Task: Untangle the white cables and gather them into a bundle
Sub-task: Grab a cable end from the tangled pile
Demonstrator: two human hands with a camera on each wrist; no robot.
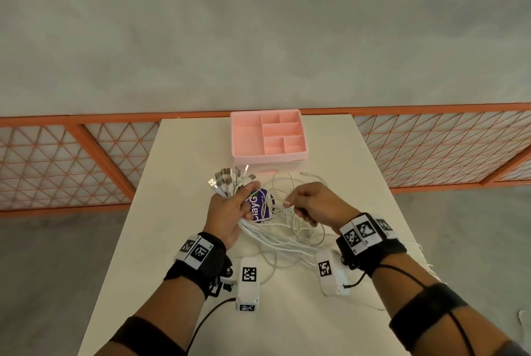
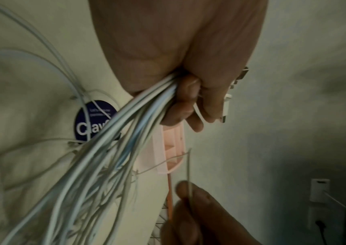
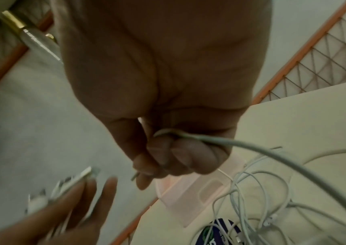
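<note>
My left hand [image 1: 234, 206] grips a thick bundle of white cables [image 1: 275, 243] just below their USB plugs [image 1: 227, 179], which fan out above the fist. The left wrist view shows the cables [image 2: 113, 149] running out under my curled fingers [image 2: 185, 106]. My right hand [image 1: 304, 203] pinches a single thin white cable [image 3: 241, 145] between thumb and curled fingers [image 3: 178, 159], raised a little over the table. Loose loops of cable [image 1: 296, 183] lie tangled on the white table [image 1: 178, 183] between and behind both hands, over a round purple sticker [image 1: 260, 205].
A pink compartment tray [image 1: 268, 154] stands at the far middle of the table, just past the cables. Orange mesh fence panels [image 1: 86, 160] run behind the table on both sides. More cable trails off the table's right edge [image 1: 413, 243].
</note>
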